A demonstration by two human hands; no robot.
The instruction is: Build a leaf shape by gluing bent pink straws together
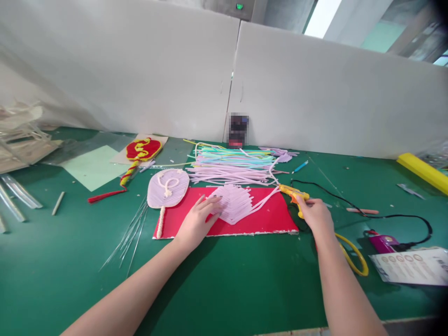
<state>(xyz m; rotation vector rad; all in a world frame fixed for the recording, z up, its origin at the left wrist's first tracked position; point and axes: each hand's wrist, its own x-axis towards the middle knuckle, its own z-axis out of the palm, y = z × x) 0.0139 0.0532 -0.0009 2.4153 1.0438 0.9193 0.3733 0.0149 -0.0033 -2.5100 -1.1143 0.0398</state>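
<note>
My right hand (315,214) is closed around a yellow glue gun (292,192), its tip pointing left toward the ends of some lilac pipe cleaners. Fingers spread, my left hand (198,217) lies on the left part of a lilac panel (233,203) made of pipe cleaners laid side by side. A few loose strands run from the panel's right side toward the gun. Underneath is a red board (269,219). On the board's left end rests a lilac fan (168,193) with a cream cord knot and a twisted cream handle.
Behind the board lies a pile of lilac, blue and yellow pipe cleaners (231,165). A red and yellow fan (143,150) with a tassel sits back left. Thin wires (131,233) lie at left. A black cable (336,196) runs right, near a purple device (383,242) and a yellow bar (423,172).
</note>
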